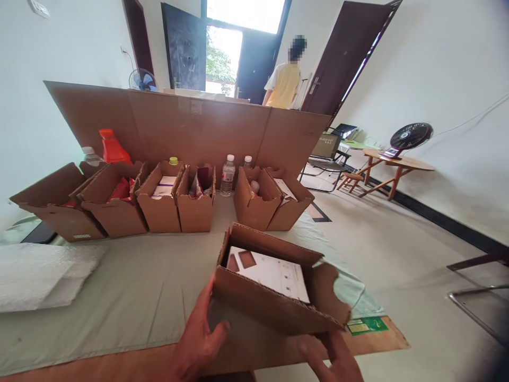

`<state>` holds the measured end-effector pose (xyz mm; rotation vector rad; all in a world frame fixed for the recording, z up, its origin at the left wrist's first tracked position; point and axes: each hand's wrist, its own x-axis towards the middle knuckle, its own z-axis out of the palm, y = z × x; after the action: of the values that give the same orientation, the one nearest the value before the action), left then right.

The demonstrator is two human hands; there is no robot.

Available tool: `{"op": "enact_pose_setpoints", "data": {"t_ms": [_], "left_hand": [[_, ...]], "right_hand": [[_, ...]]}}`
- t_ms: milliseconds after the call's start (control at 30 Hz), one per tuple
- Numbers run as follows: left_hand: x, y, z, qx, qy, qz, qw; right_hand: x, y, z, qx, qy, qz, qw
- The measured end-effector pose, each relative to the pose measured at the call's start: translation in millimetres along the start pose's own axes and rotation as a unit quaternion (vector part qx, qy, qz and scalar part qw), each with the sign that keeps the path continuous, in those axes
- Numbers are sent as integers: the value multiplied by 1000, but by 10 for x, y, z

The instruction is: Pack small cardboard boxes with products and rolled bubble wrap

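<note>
An open-topped cardboard box (266, 300) is between my two hands at the front of the table, turned at an angle. Inside it lie white flat pieces (274, 273) with brown cut-outs and small printed marks. My left hand (201, 337) grips the box's left end, with its fingers partly hidden behind the cardboard and its thumb apart from the wall. At the lower right corner, my right hand (334, 358) supports the box from below, its fingertips partly out of sight under it. Whether the box's base still touches the table is hidden.
Several similar cardboard boxes (194, 215) stand in a row before a tall cardboard panel (199, 124). Water bottles (227, 178) and a red bottle (113, 147) are behind them. Bubble wrap (43, 276) lies left. Beyond the panel stands a person (287, 85).
</note>
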<state>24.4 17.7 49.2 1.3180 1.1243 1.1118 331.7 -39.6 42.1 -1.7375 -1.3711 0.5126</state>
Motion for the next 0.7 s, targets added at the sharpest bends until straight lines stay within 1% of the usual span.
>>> {"op": "enact_pose_setpoints", "data": {"t_ms": [67, 133, 167, 233, 300, 367, 467, 567, 700], "left_hand": [[33, -94, -123, -6, 60, -3, 998], [83, -146, -324, -7, 127, -14, 992], [116, -143, -441, -8, 153, -19, 988], [203, -82, -676, -7, 181, -23, 983], [312, 18, -875, -1, 202, -10, 979], [434, 101, -1011, 7, 223, 5, 975], [590, 128, -1089, 10, 236, 20, 972], [660, 77, -1077, 4, 238, 29, 971], [670, 18, -1069, 4, 234, 17, 972]], "right_hand": [[166, -317, 213, 17, -46, -21, 999], [386, -670, 428, 49, -98, -54, 992], [505, -830, 543, 65, -118, -72, 988], [737, -1079, 786, 98, -148, -110, 978], [937, -1225, 1027, 126, -179, -138, 966], [1086, -1288, 1232, 146, -203, -149, 957], [1192, -1280, 1426, 157, -223, -150, 950], [1171, -1215, 1499, 149, -222, -151, 952], [1057, -1139, 1523, 132, -206, -133, 960]]}}
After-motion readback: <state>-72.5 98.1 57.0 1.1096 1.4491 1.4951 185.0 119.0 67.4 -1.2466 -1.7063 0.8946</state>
